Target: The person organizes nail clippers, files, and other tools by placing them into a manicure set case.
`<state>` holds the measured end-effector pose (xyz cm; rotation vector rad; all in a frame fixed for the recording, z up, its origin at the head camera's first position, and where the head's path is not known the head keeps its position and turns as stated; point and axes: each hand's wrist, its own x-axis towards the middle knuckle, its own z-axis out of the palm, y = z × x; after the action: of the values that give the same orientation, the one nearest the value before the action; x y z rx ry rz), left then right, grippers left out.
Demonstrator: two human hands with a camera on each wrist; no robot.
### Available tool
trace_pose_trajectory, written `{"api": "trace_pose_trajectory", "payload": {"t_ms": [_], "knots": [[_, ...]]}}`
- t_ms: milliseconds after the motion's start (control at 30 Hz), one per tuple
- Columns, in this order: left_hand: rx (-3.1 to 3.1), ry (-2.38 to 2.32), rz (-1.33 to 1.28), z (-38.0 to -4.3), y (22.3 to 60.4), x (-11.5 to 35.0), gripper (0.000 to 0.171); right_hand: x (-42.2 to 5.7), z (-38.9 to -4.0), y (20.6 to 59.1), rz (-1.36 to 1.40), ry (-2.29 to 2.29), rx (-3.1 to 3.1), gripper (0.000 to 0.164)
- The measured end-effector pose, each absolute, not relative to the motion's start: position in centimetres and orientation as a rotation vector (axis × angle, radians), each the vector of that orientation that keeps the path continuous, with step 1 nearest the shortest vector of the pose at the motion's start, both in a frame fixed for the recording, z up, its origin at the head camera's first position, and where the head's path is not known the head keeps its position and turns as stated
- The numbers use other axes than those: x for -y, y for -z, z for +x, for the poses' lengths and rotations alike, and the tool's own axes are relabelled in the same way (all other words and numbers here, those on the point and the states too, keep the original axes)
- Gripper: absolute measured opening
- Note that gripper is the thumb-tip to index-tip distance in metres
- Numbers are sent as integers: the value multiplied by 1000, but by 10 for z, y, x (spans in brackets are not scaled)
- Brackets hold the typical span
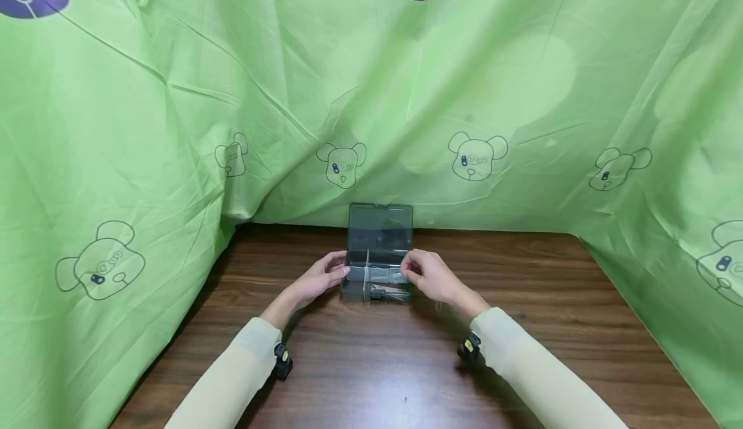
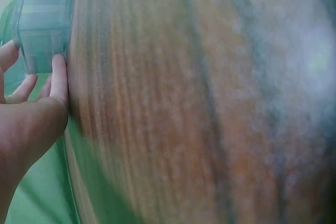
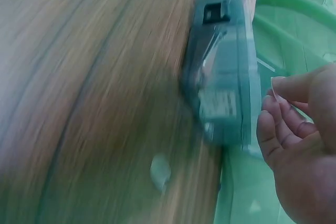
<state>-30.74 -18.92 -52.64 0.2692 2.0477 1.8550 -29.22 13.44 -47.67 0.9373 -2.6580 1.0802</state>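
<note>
A dark see-through plastic compartment box [image 1: 358, 292] stands on the table with its lid [image 1: 380, 226] raised at the back. Inside, a pale divider [image 1: 367, 275] crosses it, and a dark item with thin metal parts [image 1: 387, 293] lies at the front. My left hand [image 1: 317, 280] grips the box's left side, its fingertips spread along the end wall in the left wrist view. At the right side, my right hand [image 1: 432, 275] pinches a thin clear piece [image 3: 276, 92] between thumb and finger; its full shape is hidden.
A small clear piece [image 1: 438, 306] lies on the wooden table [image 1: 371, 364] below the right hand. Behind the box, a green cloth with bear drawings [image 1: 406, 177] hangs down to the table's back edge and along both sides.
</note>
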Motion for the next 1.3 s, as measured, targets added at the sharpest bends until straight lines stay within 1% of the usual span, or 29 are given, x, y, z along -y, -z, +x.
{"api": "trace_pose_trajectory", "payload": {"t_ms": [300,533,833,1067,1300], "knots": [[-2023,-1875,272,-306,526,187,64,-88,-299,473,941,-1125,2644,12],[-2034,-1862,263,-307,526,185,64,-64,-303,477,915,-1164,2618,13],[-2053,-1839,274,-306,526,184,64,-49,-307,482,894,-1120,2660,14],[-2049,-1864,243,-308,528,187,61,-45,-311,485,943,-1061,2663,14],[-2054,-1854,241,-307,527,188,60,-44,-312,486,929,-1086,2670,14]]}}
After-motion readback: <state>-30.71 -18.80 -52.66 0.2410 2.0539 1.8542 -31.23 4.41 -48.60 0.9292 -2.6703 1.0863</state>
